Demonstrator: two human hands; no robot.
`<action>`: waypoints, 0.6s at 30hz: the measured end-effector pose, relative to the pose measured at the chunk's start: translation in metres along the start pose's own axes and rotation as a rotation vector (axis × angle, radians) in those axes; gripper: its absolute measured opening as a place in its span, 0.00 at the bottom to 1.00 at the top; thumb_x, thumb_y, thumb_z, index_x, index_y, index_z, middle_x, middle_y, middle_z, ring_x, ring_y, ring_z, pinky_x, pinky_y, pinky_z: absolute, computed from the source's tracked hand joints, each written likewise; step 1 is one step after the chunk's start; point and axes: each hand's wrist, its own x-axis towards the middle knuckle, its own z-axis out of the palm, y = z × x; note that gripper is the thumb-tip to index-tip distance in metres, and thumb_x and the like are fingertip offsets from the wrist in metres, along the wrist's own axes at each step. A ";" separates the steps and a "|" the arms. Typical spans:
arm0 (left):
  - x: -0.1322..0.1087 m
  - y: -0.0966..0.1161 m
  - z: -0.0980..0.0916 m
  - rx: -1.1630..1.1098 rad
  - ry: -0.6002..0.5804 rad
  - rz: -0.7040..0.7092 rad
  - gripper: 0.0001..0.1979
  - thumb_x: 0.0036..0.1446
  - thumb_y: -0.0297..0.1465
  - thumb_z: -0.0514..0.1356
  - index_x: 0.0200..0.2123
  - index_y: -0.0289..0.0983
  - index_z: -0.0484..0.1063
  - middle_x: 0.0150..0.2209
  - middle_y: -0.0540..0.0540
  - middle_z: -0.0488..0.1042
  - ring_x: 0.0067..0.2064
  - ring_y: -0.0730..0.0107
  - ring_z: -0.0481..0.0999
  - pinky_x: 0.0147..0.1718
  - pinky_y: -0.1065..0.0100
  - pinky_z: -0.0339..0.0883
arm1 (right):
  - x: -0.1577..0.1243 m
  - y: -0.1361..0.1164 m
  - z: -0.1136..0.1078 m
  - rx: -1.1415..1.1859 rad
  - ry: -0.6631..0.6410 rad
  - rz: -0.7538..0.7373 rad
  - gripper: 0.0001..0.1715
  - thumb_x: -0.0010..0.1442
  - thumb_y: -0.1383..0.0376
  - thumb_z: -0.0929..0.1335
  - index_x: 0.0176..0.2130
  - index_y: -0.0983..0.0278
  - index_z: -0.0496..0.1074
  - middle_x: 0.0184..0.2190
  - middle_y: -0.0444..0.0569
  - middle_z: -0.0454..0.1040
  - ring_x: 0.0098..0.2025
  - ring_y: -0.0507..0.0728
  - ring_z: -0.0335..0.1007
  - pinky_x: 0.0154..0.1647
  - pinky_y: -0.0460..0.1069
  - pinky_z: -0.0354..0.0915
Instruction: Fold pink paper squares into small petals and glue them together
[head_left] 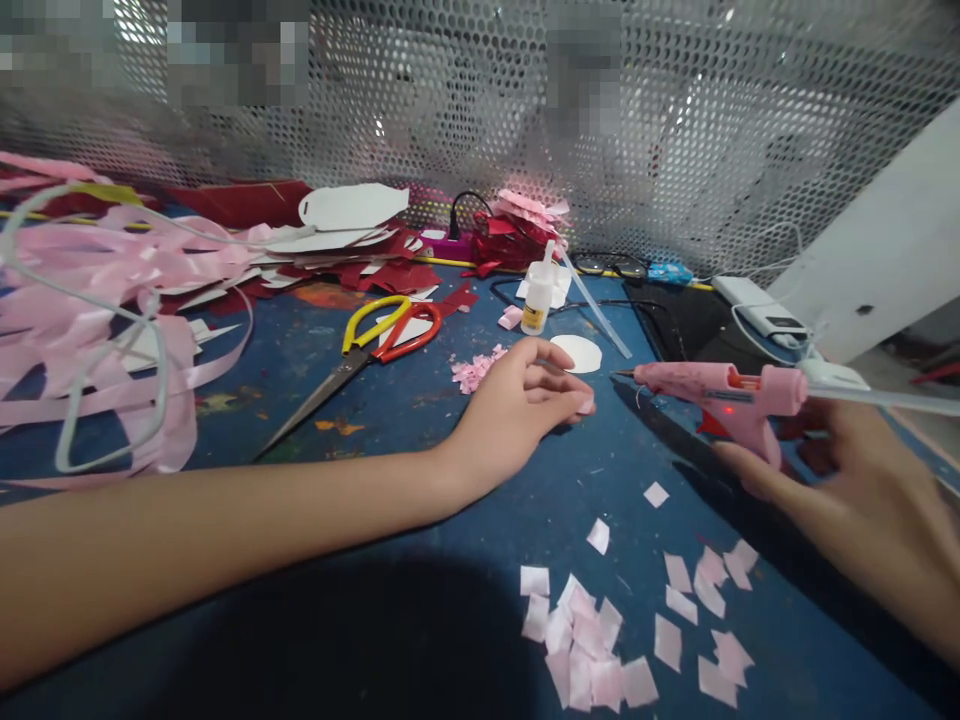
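My left hand (525, 395) rests over the middle of the table, fingers curled. A small pink ribbon square (585, 402) shows between its thumb and fingertips. Just beyond those fingers lies a white paper oval (576, 354). On the right, my right hand (855, 480) grips the handle of a pink hot glue gun (720, 390), partly hidden behind it. The gun's nozzle points left toward my left hand, and a small red light glows on its side. Beside my left wrist is a heap of small folded pink pieces (477, 370).
Loose pink ribbon squares (589, 640) lie at the front. Scissors (352, 365) with yellow and red handles lie left, near tangled pink ribbon (120, 300). A glue bottle (536, 300) and a clear glue stick (600, 310) are behind. Perforated metal (450, 100) borders the back.
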 end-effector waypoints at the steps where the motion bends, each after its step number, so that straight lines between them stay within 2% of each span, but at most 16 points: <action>1: 0.000 0.000 0.000 0.008 -0.001 0.006 0.15 0.48 0.19 0.63 0.35 0.37 0.61 0.30 0.51 0.75 0.31 0.75 0.77 0.32 0.72 0.72 | 0.004 -0.003 0.001 0.016 -0.078 -0.009 0.21 0.49 0.50 0.72 0.32 0.65 0.69 0.21 0.50 0.72 0.18 0.55 0.66 0.15 0.47 0.60; 2: -0.001 0.000 0.000 0.015 -0.001 0.011 0.15 0.48 0.20 0.63 0.36 0.37 0.61 0.29 0.51 0.75 0.30 0.75 0.77 0.31 0.72 0.72 | 0.008 -0.005 0.001 0.037 -0.138 -0.013 0.19 0.51 0.51 0.71 0.28 0.64 0.68 0.17 0.48 0.70 0.16 0.53 0.65 0.15 0.47 0.59; 4: -0.001 0.000 0.001 0.021 0.009 0.016 0.16 0.48 0.20 0.63 0.36 0.37 0.60 0.29 0.51 0.74 0.30 0.75 0.77 0.31 0.71 0.72 | 0.011 -0.006 -0.001 0.081 -0.226 -0.020 0.22 0.56 0.52 0.67 0.20 0.62 0.64 0.11 0.46 0.67 0.12 0.51 0.63 0.13 0.45 0.57; 7: -0.001 0.000 0.002 0.014 0.017 0.003 0.17 0.48 0.19 0.63 0.36 0.37 0.60 0.28 0.52 0.74 0.28 0.75 0.77 0.30 0.71 0.71 | 0.009 -0.005 -0.004 0.106 -0.285 -0.059 0.27 0.57 0.50 0.66 0.16 0.61 0.61 0.09 0.45 0.65 0.10 0.50 0.62 0.12 0.44 0.56; 9: -0.001 0.001 0.002 0.003 0.015 -0.014 0.18 0.48 0.19 0.64 0.37 0.37 0.59 0.28 0.53 0.74 0.28 0.76 0.76 0.31 0.71 0.70 | 0.006 -0.005 -0.003 0.110 -0.226 -0.073 0.28 0.56 0.47 0.65 0.15 0.61 0.60 0.09 0.45 0.65 0.10 0.51 0.60 0.11 0.45 0.55; 12: -0.002 0.003 0.003 0.001 0.013 -0.026 0.19 0.48 0.21 0.65 0.38 0.38 0.58 0.28 0.53 0.75 0.28 0.78 0.75 0.32 0.71 0.70 | 0.003 -0.007 0.000 0.115 -0.029 -0.045 0.27 0.56 0.44 0.63 0.19 0.61 0.63 0.10 0.44 0.65 0.12 0.53 0.59 0.13 0.48 0.56; 15: -0.003 0.004 0.002 0.033 0.003 -0.014 0.20 0.48 0.22 0.66 0.38 0.38 0.57 0.30 0.52 0.76 0.28 0.78 0.74 0.32 0.71 0.68 | 0.001 -0.010 0.001 0.224 0.041 0.008 0.20 0.55 0.48 0.64 0.27 0.62 0.69 0.19 0.46 0.71 0.18 0.56 0.66 0.20 0.51 0.63; 18: -0.004 0.004 0.001 0.058 -0.020 -0.010 0.21 0.48 0.23 0.66 0.39 0.38 0.56 0.30 0.51 0.77 0.28 0.78 0.74 0.32 0.71 0.67 | -0.004 -0.016 -0.002 0.270 0.068 0.016 0.16 0.54 0.52 0.66 0.35 0.61 0.71 0.30 0.51 0.74 0.29 0.59 0.73 0.28 0.52 0.68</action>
